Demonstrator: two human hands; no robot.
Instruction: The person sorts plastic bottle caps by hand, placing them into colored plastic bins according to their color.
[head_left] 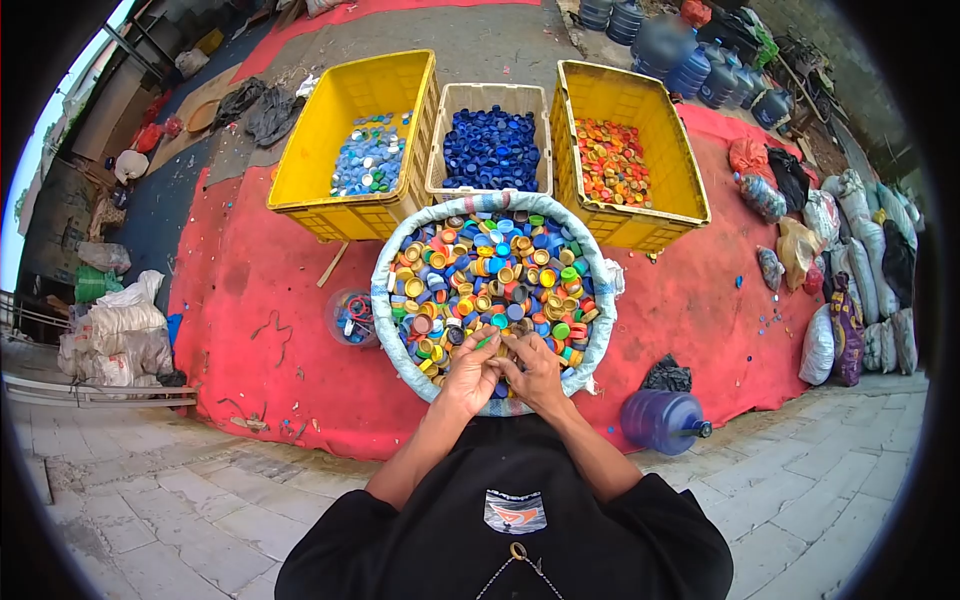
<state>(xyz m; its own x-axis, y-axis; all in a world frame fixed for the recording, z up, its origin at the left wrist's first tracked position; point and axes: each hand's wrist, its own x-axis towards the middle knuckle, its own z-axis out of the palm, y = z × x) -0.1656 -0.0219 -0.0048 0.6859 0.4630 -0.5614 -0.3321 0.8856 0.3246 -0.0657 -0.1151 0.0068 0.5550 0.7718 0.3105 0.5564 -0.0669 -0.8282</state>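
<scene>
Black shirt (620, 530) nearest. Left grip (468, 374) pinches green piece (485, 342); right grip (537, 374) curled close beside it, can't tell if holding anything. Mixed caps (497, 266) lie below and beyond both grips, inside round basket (383, 300). Best done with light fingertip pinch, hands low inside rim, avoiding spills.

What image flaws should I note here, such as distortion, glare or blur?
Head view: fisheye distortion bends the outer pavement; corners go black; sky washed out at left; blurred patch over one bottle, upper right; daylight soft, caps reasonably crisp.
</scene>
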